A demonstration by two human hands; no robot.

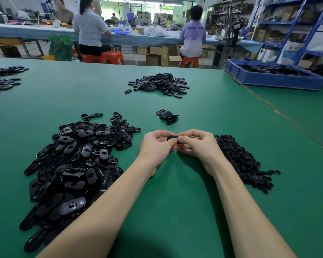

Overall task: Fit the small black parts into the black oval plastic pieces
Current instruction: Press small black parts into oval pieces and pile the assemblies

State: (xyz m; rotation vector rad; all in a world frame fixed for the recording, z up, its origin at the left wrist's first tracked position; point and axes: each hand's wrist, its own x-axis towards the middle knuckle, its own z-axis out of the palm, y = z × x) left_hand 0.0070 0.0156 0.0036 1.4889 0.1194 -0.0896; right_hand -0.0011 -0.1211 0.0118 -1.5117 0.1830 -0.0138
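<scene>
My left hand and my right hand meet over the green table, both pinching one black oval piece between curled fingers and thumbs. Most of that piece is hidden by my fingers; whether a small part sits in it cannot be told. A big heap of black oval pieces lies to the left of my left arm. A pile of small black parts lies just right of my right hand. A small stack of oval pieces sits beyond my hands.
Another pile of oval pieces lies farther back at the centre, and two more piles at the far left edge. A blue bin with black parts stands at the back right. People sit at a far workbench.
</scene>
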